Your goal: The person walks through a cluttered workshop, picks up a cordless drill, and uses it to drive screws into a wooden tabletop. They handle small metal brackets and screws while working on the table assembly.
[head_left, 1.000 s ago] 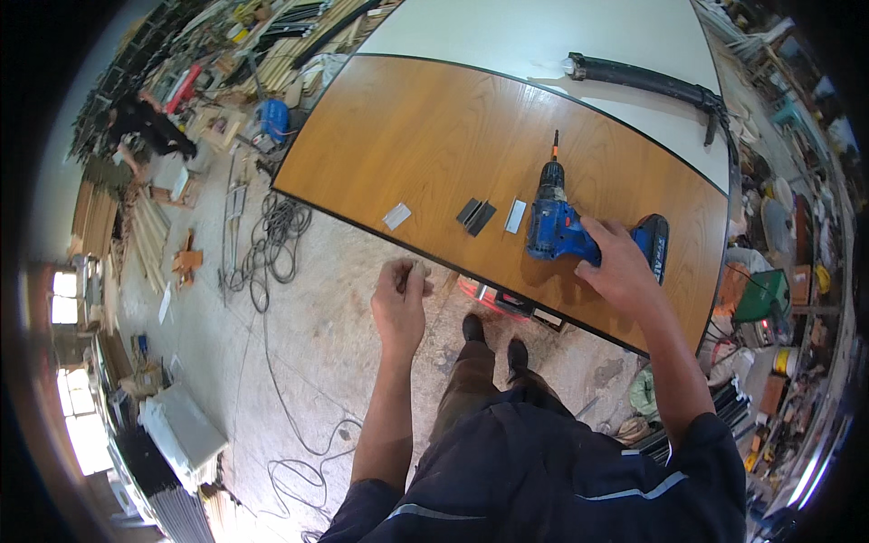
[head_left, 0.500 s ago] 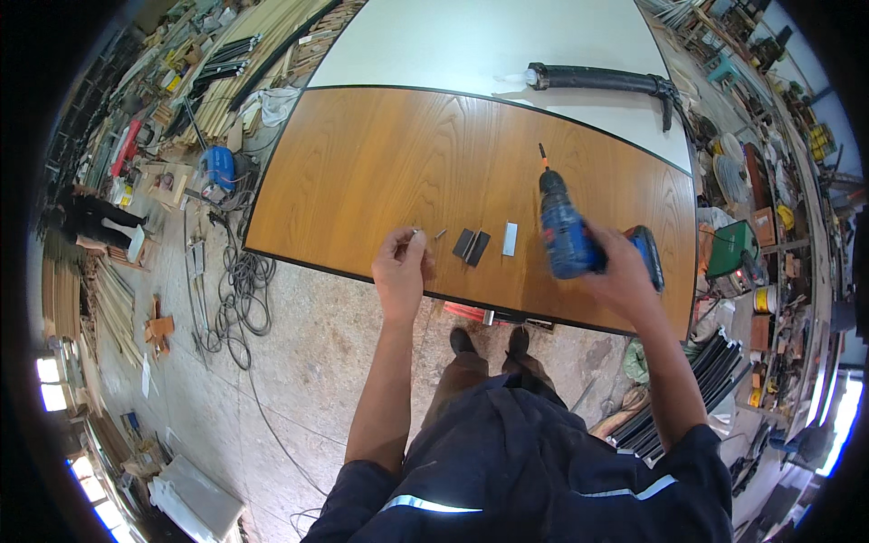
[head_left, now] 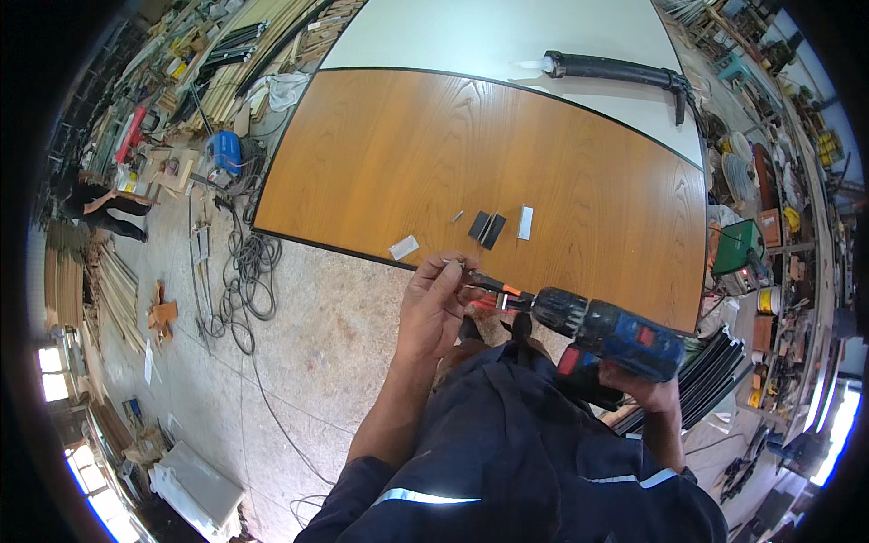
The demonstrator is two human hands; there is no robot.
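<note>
My right hand is wrapped round the handle of a blue and black cordless drill, held level in front of my body past the table's near edge. The drill points left, and its bit reaches the fingers of my left hand. Those fingertips are pinched at the bit's tip; what they hold is too small to make out. On the wood-grain board lie a small clear-whitish rectangle, a short metal pin or screw, a dark hinge-like plate and a light grey strip.
A black caulking gun rests on the white panel beyond the board. Looped cable and a blue machine are on the floor at left. Black tubes lie at right. Another person stands far left.
My right hand has brought the drill from above the board's right side down toward me and turned it left. The bit now meets my left fingers. The whitish rectangle has come into view.
</note>
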